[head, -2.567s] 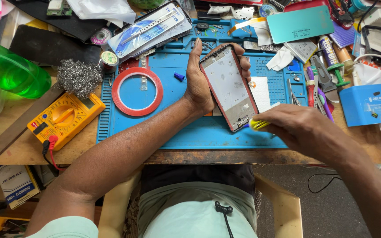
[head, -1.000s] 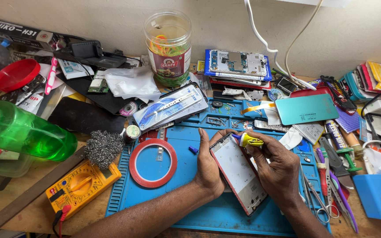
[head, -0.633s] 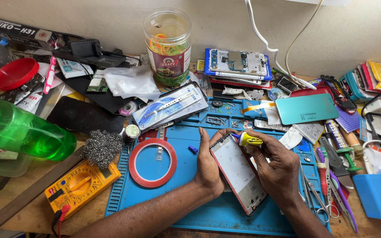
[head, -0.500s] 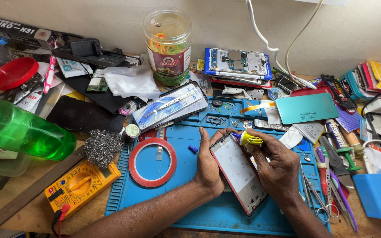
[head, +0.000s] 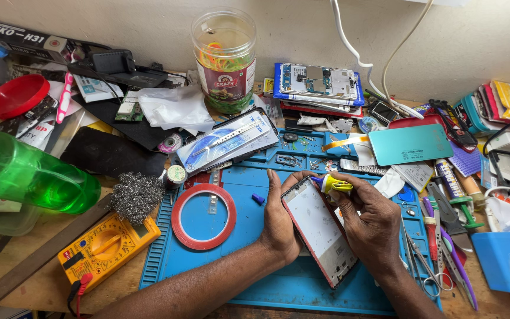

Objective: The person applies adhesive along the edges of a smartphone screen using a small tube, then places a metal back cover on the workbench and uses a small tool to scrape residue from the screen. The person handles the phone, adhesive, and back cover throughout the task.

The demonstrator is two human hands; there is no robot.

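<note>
My left hand (head: 278, 221) grips the left edge of a phone frame with a red rim and a pale inner plate (head: 320, 230), held tilted above the blue work mat (head: 208, 266). My right hand (head: 370, 221) supports the frame's right side and pinches a small yellow glue tube (head: 336, 186) at the frame's top right corner. The tube's tip points left along the top edge.
A red tape ring (head: 203, 215) lies on the mat to the left. A yellow multimeter (head: 108, 248), steel wool (head: 137, 196) and a green bottle (head: 28, 177) sit further left. Tweezers and screwdrivers (head: 444, 236) lie right. A clear jar (head: 224, 59) stands at the back.
The view rose from the lap toward the back of the bench. My right hand went from the frame's lower edge up to its top corner with the yellow tube.
</note>
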